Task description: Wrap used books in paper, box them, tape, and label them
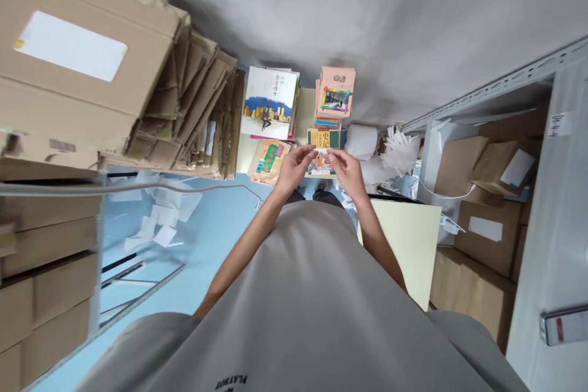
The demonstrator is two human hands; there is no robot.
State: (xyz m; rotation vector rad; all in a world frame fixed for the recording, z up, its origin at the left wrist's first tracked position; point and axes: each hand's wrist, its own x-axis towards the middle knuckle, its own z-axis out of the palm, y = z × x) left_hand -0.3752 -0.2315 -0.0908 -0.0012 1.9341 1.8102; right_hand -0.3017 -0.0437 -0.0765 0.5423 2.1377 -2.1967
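Note:
My left hand (295, 166) and my right hand (345, 169) face each other above a book with a green and yellow cover (324, 137). On each hand the thumb and fingers are pinched together. Whatever they pinch, if anything, is too small to make out. Beneath the hands the book's lower, pale part shows a colourful picture. Close to my left hand lies a cream book with a green label (270, 161). Behind it stands a stack topped by a white book with a city picture (271, 102). A stack of pink books (337, 93) sits beyond my right hand.
Flattened cardboard boxes (184, 104) lean at the left of the table. A white paper roll (362, 141) and shredded paper (399, 150) lie to the right. A grey cable (174, 187) crosses at left. Shelves with cardboard boxes (489, 236) stand at right; papers (160, 214) litter the blue floor.

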